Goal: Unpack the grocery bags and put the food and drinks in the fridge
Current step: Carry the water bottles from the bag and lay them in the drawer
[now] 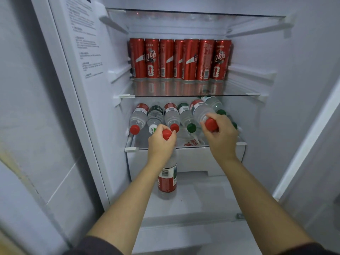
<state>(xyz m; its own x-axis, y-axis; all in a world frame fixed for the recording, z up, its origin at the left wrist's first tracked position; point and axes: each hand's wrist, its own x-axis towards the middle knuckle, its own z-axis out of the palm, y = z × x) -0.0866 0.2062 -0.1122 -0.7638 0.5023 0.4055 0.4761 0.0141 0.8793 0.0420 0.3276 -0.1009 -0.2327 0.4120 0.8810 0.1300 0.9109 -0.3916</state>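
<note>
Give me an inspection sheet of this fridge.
Surface: upper shelf and lower shelf, both loaded.
Job's things: cans in a row on the upper shelf; bottles lying on the lower shelf, caps outward.
Clutter: red-printed bag under the lower shelf.
Grippers: left hand grips the upright bottle at its neck; right hand grips the top bottle at its cap.
Cables: nothing seen.
Surroundings: printed label on the left wall.

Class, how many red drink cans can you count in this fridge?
7. The red cans stand upright in one row on the glass shelf above the lying bottles; others may be hidden behind.
</note>
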